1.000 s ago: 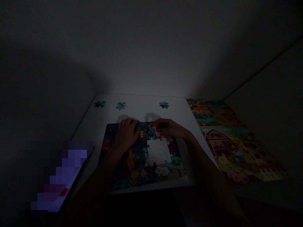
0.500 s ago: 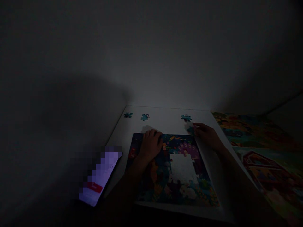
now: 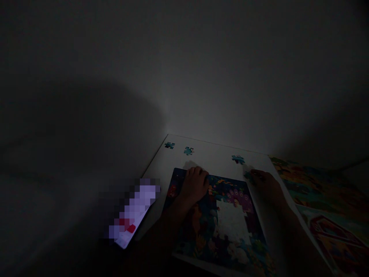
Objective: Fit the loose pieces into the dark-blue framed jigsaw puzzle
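Right hand has slid off puzzle; left hand lies flat.

Colourful jigsaw puzzle lies flat, white gap seemingly unfilled at centre.

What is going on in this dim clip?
A person works on a jigsaw puzzle on a white table. The left hand rests flat on the puzzle's upper left part; a white gap shows in its middle. The right hand is beside the puzzle's top right corner, with a teal piece at its fingertips; the grip is too dark to judge. Three loose pieces lie along the far edge.
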A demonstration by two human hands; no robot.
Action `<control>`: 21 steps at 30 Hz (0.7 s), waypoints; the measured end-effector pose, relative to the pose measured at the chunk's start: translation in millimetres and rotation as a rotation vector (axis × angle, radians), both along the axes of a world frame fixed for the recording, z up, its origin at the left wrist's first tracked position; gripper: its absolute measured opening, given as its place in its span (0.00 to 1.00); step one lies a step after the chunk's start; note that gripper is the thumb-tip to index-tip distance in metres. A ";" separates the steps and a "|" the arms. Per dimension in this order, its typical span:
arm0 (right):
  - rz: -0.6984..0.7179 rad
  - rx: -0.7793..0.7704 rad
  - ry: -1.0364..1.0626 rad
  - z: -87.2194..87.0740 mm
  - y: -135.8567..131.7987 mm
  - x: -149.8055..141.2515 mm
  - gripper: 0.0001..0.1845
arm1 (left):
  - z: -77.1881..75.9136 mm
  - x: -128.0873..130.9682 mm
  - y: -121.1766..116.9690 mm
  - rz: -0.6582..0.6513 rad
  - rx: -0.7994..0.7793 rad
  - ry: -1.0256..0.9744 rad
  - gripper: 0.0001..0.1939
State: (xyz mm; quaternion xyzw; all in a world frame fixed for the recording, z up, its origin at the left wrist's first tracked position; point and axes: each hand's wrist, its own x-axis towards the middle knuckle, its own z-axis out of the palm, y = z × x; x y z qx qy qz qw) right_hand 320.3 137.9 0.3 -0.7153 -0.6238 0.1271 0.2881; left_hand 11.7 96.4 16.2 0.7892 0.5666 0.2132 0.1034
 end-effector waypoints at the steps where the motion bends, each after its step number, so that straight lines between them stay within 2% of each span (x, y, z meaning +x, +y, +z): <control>1: 0.011 -0.001 -0.018 -0.3 -0.1 0.5 0.29 | -0.6 0.1 0.0 -0.001 0.004 -0.005 0.12; 6: 0.063 -0.020 -0.100 2.1 2.4 0.8 0.28 | -2.7 0.3 -0.4 0.003 0.014 -0.014 0.12; 10: 0.062 0.049 -0.106 10.8 4.1 -17.5 0.25 | -4.1 0.6 0.3 0.014 0.026 -0.004 0.11; 15: 0.286 0.049 -0.002 21.7 10.8 -68.3 0.22 | -5.4 0.9 1.2 0.020 0.047 -0.007 0.10; 19: 0.514 -0.005 0.009 31.2 30.1 -123.4 0.19 | -3.4 0.3 0.5 0.015 0.040 0.005 0.11; 21: 0.578 -0.053 -0.008 34.9 42.0 -154.6 0.17 | -2.2 0.3 0.7 0.018 0.031 0.010 0.11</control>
